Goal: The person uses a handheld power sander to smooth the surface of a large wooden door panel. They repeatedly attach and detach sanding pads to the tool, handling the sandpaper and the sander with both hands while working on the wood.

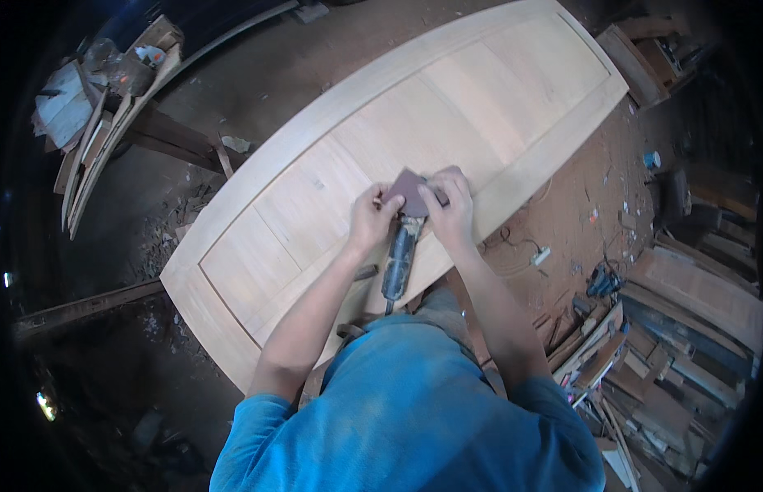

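A piece of dark reddish-brown sandpaper [407, 192] is held between both hands over a pale wooden panel door [332, 184]. My left hand [374, 215] pinches its left edge between thumb and fingers. Gripping the right side, my right hand [448, 206] has its thumb on the sheet, and another dark brown corner shows behind its fingers. An angle grinder [401, 258] with a worn black body lies just below the hands, its head partly hidden by the sheet and its cord towards my waist. A short dark piece [365, 272], not clearly identifiable, lies left of the grinder.
Wooden boards and plastic bags [114, 71] are piled at the upper left. A wooden beam [89, 307] reaches the door's left side. On the dirt floor at right are a white power strip [541, 256], a corded power tool [603, 280] and stacked wood scraps [664, 381].
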Motion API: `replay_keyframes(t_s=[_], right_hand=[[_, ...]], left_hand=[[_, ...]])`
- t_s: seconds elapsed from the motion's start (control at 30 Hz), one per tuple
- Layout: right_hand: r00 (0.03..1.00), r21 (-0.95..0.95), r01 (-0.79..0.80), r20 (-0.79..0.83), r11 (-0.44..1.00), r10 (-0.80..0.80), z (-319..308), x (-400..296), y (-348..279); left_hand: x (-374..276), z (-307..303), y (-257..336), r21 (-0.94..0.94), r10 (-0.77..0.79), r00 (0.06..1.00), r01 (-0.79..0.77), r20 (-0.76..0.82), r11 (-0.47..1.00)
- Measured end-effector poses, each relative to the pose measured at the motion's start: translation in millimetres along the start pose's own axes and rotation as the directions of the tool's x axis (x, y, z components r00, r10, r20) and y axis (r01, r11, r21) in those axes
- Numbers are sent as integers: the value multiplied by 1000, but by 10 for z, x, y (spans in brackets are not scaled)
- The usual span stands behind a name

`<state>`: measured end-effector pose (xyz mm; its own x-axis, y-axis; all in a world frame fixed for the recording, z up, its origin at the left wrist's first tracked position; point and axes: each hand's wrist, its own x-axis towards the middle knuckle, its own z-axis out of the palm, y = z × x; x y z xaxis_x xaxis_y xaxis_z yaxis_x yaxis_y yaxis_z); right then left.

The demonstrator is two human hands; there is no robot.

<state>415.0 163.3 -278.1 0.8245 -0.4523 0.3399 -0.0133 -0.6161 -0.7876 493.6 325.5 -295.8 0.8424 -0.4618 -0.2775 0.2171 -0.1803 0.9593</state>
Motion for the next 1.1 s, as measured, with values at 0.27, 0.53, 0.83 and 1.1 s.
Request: replay_keyframes(t_s=[0.27,0.53,0.83,1.1], right_hand=[[859,-69,492,200,868,-472,-594,-394,-684],[825,-83,561,147,824,-546,-593,-541,-947],[835,-90,548,111,831,-539,-494,-748,-1106],[908,-123,383,230,915,-349,3,-1062,-1223]], left_hand=[[-736,-326,254,-384,200,979,-171,39,907],[-1054,-437,479,-445,291,955,-282,-51,850],[-1365,-616,555,-624,-51,996,82,67,777],[-1460,-1005,174,-301,-103,995,96,-8,949]])
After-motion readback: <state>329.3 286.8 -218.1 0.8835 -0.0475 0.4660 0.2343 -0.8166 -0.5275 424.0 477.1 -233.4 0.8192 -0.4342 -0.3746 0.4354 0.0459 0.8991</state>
